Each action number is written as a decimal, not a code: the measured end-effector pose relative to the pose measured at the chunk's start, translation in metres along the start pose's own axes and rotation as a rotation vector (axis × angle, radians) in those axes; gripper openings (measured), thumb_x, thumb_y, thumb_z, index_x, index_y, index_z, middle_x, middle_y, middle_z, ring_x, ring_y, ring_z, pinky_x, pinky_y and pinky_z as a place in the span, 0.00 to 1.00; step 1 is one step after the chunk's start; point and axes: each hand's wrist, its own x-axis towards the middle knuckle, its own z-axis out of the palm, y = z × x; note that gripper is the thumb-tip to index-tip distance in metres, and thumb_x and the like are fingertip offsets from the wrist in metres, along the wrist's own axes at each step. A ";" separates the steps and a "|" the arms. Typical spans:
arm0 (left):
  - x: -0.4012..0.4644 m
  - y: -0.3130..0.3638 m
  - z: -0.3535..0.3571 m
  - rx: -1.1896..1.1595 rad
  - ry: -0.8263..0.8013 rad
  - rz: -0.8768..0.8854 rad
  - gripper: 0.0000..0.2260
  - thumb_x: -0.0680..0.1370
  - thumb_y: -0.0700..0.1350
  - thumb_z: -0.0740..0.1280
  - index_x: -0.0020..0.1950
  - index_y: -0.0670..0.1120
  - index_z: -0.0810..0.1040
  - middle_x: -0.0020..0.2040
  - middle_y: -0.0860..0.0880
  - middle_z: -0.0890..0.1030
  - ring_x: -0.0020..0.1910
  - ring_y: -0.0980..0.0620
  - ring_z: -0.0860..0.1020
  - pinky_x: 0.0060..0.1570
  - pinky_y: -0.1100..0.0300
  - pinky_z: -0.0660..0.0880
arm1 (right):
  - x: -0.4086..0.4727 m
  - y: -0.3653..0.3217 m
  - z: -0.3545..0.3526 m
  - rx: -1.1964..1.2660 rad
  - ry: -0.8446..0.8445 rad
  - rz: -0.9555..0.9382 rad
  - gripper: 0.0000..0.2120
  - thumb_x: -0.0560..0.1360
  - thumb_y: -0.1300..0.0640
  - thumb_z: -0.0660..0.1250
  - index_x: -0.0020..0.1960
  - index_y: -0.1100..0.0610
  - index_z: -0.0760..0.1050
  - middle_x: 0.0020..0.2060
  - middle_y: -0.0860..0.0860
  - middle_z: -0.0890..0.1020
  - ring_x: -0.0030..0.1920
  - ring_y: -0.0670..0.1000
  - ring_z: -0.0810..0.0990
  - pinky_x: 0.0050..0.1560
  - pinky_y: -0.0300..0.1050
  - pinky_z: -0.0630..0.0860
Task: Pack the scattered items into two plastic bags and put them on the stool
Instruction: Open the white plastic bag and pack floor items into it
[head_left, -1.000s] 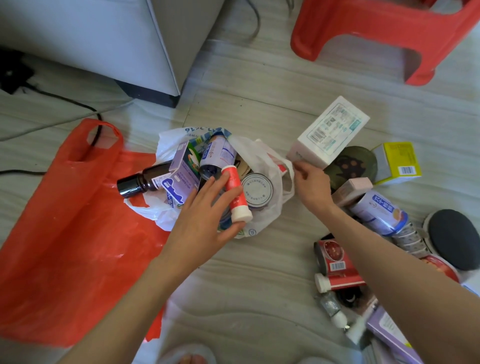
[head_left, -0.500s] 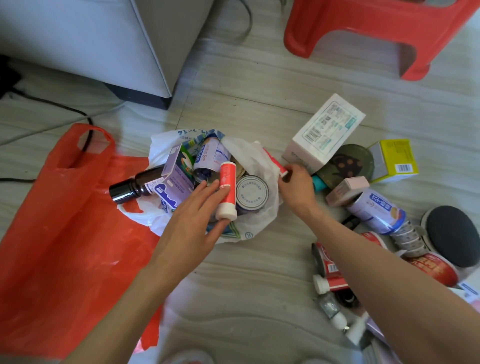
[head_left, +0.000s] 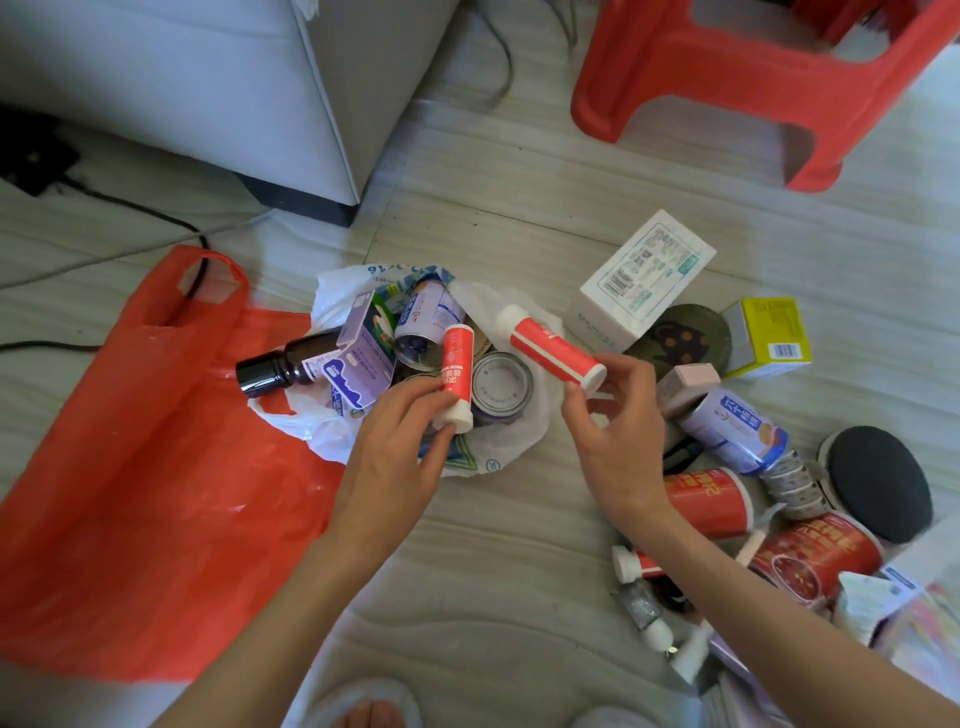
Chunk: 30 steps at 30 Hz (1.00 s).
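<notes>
A white plastic bag (head_left: 511, 444) lies open on the floor, holding a dark bottle (head_left: 283, 361), a purple box (head_left: 361, 364), cans and more. My left hand (head_left: 387, 465) grips a red tube with a white cap (head_left: 457, 376) over the bag. My right hand (head_left: 615, 439) holds a second red tube (head_left: 550, 351) by its end, just right of the bag's mouth. An empty red plastic bag (head_left: 140, 467) lies flat to the left. The red stool (head_left: 753, 78) stands at the top right.
Scattered items lie to the right: a white box (head_left: 641, 280), a yellow box (head_left: 769, 338), a blue-white can (head_left: 732, 428), red cans (head_left: 815, 556), a dark round lid (head_left: 878, 483). A grey cabinet (head_left: 208, 88) and cables stand at the upper left. My slippered foot (head_left: 363, 709) shows at the bottom.
My right hand has picked up a second red tube from beside the white box and lifted it toward the bag. My left hand still holds its tube over the bag.
</notes>
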 end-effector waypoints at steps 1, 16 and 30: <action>-0.001 0.001 -0.002 -0.006 0.015 -0.005 0.13 0.74 0.44 0.62 0.55 0.40 0.78 0.56 0.45 0.77 0.57 0.53 0.71 0.57 0.63 0.69 | 0.000 -0.008 0.003 0.013 -0.042 -0.035 0.17 0.72 0.62 0.69 0.48 0.44 0.65 0.44 0.38 0.74 0.41 0.35 0.76 0.42 0.27 0.72; 0.005 -0.117 -0.065 -0.470 0.436 -1.353 0.15 0.76 0.43 0.64 0.60 0.38 0.72 0.56 0.40 0.77 0.52 0.42 0.77 0.51 0.51 0.75 | 0.005 -0.019 0.089 -0.428 -0.301 -0.459 0.12 0.67 0.64 0.66 0.50 0.63 0.75 0.47 0.60 0.78 0.44 0.62 0.77 0.44 0.54 0.75; 0.043 -0.102 -0.111 -1.019 0.331 -1.310 0.14 0.79 0.45 0.61 0.33 0.46 0.65 0.15 0.53 0.63 0.14 0.59 0.62 0.16 0.71 0.61 | 0.004 -0.020 0.082 -0.546 -0.411 -0.465 0.24 0.76 0.50 0.51 0.66 0.61 0.70 0.59 0.59 0.78 0.58 0.61 0.76 0.54 0.56 0.75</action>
